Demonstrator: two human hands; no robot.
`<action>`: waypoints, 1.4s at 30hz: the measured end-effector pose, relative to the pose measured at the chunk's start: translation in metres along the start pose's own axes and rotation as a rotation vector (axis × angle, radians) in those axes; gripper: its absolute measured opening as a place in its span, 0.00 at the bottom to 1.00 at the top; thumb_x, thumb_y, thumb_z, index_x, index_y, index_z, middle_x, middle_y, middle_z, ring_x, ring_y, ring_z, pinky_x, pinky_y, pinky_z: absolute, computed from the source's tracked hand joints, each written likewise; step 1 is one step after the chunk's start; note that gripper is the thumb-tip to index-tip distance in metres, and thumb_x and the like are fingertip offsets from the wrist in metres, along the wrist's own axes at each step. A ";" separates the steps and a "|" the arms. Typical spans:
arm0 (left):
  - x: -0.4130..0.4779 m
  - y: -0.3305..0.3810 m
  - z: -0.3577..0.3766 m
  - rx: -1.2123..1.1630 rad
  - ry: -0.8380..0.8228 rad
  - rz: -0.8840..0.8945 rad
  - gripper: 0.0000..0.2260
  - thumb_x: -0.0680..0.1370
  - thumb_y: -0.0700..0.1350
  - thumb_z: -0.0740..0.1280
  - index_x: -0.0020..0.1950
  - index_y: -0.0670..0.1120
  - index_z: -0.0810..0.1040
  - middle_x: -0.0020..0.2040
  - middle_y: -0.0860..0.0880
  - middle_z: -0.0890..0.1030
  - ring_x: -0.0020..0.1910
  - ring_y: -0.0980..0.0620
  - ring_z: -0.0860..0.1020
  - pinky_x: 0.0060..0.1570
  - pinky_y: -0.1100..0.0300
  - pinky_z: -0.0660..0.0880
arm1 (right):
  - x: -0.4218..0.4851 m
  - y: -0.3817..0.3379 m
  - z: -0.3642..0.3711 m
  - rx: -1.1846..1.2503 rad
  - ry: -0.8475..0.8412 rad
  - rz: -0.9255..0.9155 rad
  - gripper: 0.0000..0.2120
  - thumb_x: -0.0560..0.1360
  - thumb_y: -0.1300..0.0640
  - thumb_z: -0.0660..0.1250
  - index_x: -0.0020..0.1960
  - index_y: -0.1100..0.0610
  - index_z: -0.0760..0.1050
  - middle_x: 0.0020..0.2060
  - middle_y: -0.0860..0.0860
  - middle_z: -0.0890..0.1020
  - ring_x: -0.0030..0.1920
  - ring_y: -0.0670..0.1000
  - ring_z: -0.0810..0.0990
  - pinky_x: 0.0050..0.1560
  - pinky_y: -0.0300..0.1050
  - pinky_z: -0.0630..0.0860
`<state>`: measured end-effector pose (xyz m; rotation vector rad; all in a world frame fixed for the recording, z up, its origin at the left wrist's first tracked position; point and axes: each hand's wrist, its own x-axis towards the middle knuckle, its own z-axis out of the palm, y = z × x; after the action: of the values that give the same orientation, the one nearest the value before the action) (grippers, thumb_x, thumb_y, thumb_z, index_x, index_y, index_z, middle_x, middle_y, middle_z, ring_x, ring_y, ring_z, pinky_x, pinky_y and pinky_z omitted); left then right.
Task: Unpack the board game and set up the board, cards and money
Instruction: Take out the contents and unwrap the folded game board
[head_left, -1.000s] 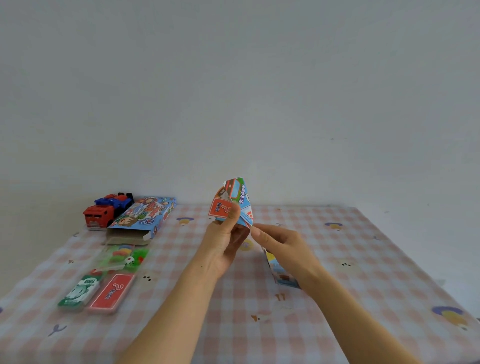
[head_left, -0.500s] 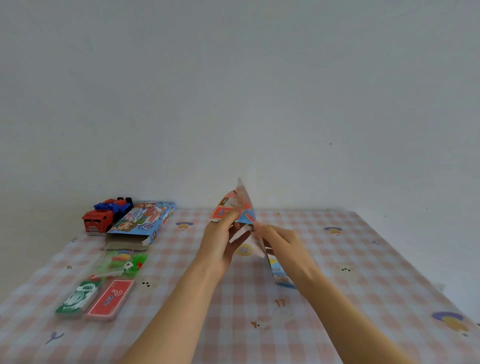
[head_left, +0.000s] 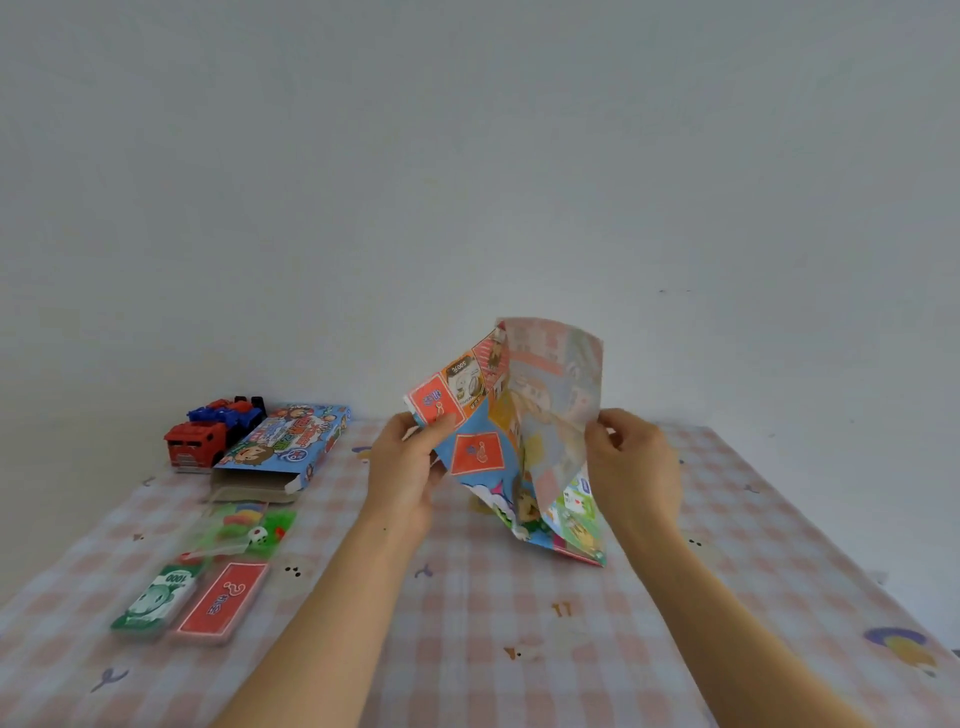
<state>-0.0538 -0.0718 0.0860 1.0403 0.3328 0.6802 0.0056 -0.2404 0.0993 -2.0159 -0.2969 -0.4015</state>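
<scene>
A colourful folded paper game board (head_left: 514, 441) is held upright above the table, partly unfolded, its lower corner near the cloth. My left hand (head_left: 408, 473) pinches its left edge by a red square. My right hand (head_left: 631, 467) grips the right flap, whose pale back faces me. At the left lie a green money pack (head_left: 156, 597), a red card pack (head_left: 223, 603) and a clear bag of pieces with a die (head_left: 244, 527). The open blue game box (head_left: 283, 444) lies behind them.
A red and blue toy truck (head_left: 213, 431) stands at the back left by the wall, touching the box. The table wears a pink checked cloth (head_left: 493, 649). Its right edge (head_left: 852, 561) runs diagonally; a plain wall rises behind.
My hands have drawn apart and the folded board has opened out much wider and taller. My right hand moved right with a flap. The items at the left have not moved.
</scene>
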 end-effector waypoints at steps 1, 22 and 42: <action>0.002 0.001 -0.002 0.005 0.035 0.019 0.06 0.73 0.37 0.70 0.46 0.44 0.74 0.45 0.45 0.82 0.41 0.49 0.81 0.43 0.55 0.77 | 0.002 0.000 -0.002 0.034 0.014 -0.001 0.11 0.76 0.57 0.58 0.40 0.53 0.77 0.26 0.51 0.78 0.28 0.54 0.73 0.30 0.44 0.66; -0.005 0.031 0.009 0.263 0.220 0.299 0.07 0.77 0.47 0.67 0.40 0.48 0.75 0.33 0.52 0.78 0.27 0.61 0.79 0.24 0.71 0.72 | 0.017 0.000 -0.018 0.473 0.122 0.049 0.35 0.73 0.58 0.70 0.74 0.44 0.55 0.51 0.47 0.82 0.46 0.46 0.82 0.46 0.47 0.79; 0.002 0.019 -0.008 -0.289 0.216 -0.244 0.10 0.76 0.48 0.68 0.37 0.46 0.73 0.24 0.52 0.70 0.17 0.60 0.64 0.18 0.70 0.63 | 0.005 0.050 0.020 0.129 -0.459 0.390 0.27 0.74 0.50 0.69 0.69 0.57 0.69 0.58 0.54 0.79 0.55 0.54 0.79 0.57 0.49 0.75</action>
<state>-0.0635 -0.0587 0.0988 0.6396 0.5235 0.6000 0.0321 -0.2455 0.0524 -1.9627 -0.1951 0.3224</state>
